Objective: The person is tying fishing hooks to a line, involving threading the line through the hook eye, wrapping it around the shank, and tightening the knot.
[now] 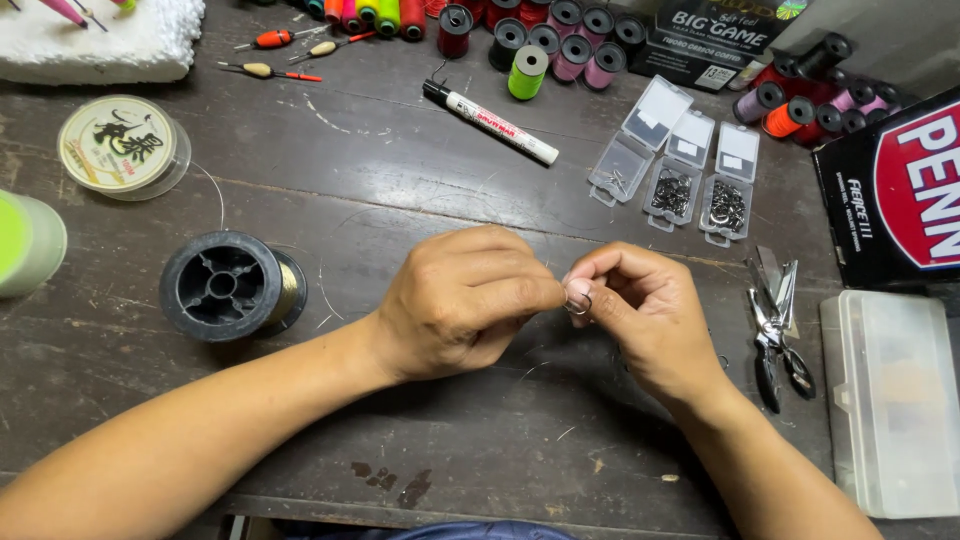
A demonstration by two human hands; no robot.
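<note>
Left hand: your left hand is curled, fingertips pinched against the hook.
Right hand: your right hand pinches the small hook.
Hook: between both hands, above the wooden table.
Nearby: black spool left, pliers right.

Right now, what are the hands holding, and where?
The right hand pinches a small hook by its upper part; the left hand pinches beside it, its hold hidden.

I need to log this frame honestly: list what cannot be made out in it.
Head view:
- Small hook: mostly hidden between the left hand and right hand.
- Line at the fingertips: too thin to see.
- Green spool: cut by left edge.
- Small clear boxes: contents too small.
</note>
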